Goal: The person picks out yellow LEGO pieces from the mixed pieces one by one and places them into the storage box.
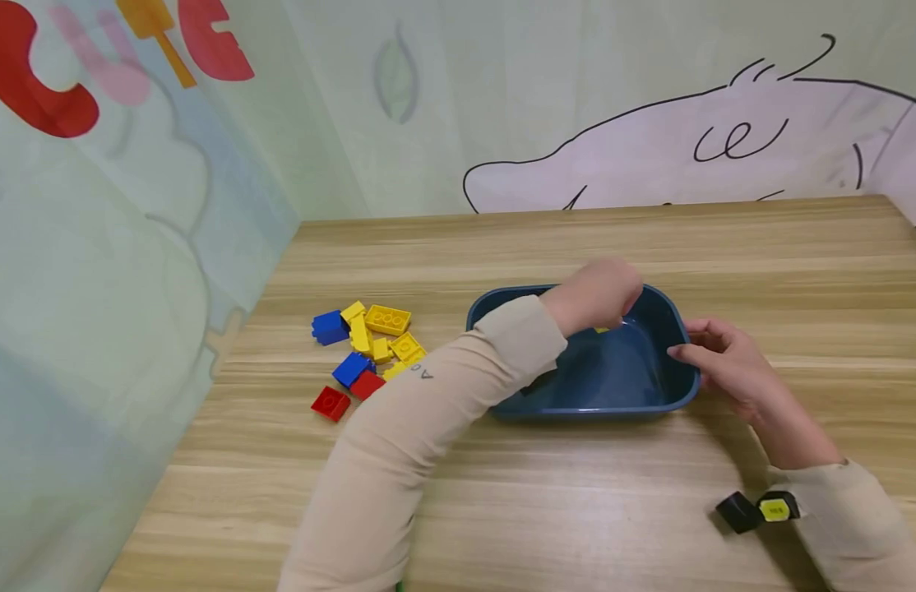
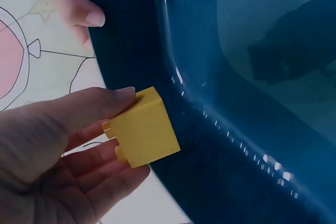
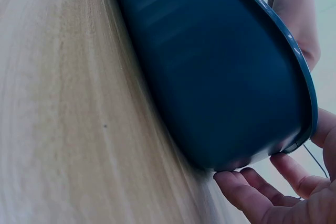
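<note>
Probably to steady the blue tray [image 1: 613,370], the right hand [image 1: 728,366] grips its three-o'clock end; the left hand [image 1: 599,292], at one o'clock, pinches a yellow block [image 2: 146,132] between thumb and fingers

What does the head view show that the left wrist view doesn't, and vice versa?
Only head: the loose pile of red, blue and yellow bricks on the wooden table.
Only left wrist: how the left hand pinches a yellow brick, studs included, plus a star drawing.
Both: the blue tray, both hands, with the right hand on the tray, and some yellow near the left hand.
</note>
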The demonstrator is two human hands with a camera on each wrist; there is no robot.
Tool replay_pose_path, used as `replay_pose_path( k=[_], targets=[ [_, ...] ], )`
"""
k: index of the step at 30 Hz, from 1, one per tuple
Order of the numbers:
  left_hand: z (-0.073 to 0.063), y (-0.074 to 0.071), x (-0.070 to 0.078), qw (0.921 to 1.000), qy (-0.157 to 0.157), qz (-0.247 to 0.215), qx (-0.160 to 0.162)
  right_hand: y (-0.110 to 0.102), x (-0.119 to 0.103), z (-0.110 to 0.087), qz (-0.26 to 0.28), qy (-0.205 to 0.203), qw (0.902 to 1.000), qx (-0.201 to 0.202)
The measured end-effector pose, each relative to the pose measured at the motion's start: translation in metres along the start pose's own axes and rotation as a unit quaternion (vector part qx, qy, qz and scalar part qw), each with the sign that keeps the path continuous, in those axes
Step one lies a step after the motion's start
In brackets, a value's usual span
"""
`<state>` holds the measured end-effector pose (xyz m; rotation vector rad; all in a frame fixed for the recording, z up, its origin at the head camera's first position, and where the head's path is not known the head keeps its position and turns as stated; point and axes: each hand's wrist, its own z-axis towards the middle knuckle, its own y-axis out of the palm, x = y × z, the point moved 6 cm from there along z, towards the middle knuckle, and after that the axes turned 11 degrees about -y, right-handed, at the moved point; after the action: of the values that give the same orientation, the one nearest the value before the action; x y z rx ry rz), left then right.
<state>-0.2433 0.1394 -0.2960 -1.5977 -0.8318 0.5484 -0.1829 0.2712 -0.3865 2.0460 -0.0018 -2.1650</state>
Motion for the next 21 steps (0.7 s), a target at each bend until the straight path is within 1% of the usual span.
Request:
replay_pose_path(
  k=[5,10,14,17,21],
  targets=[
    [0.008,0.011,0.009,0.9998,0.012,0.015,-0.011,0.001,0.000,0.000,0.022,-0.012,0.9997,-0.005],
    [0.012,0.020,0.015,0.9997,0.010,0.004,-0.020,0.004,0.000,0.000,0.042,-0.017,0.9989,-0.011],
    [0.015,0.027,0.015,0.9995,-0.003,-0.023,-0.023,0.003,0.000,0.000,0.042,-0.015,0.9989,-0.012],
    [0.017,0.035,0.015,0.9988,-0.010,-0.038,-0.030,0.002,0.000,0.000,0.031,-0.009,0.9995,-0.006],
    [0.021,0.044,0.015,0.9983,-0.015,-0.044,-0.036,0.001,0.000,0.001,0.018,-0.002,0.9998,-0.002]
  ],
)
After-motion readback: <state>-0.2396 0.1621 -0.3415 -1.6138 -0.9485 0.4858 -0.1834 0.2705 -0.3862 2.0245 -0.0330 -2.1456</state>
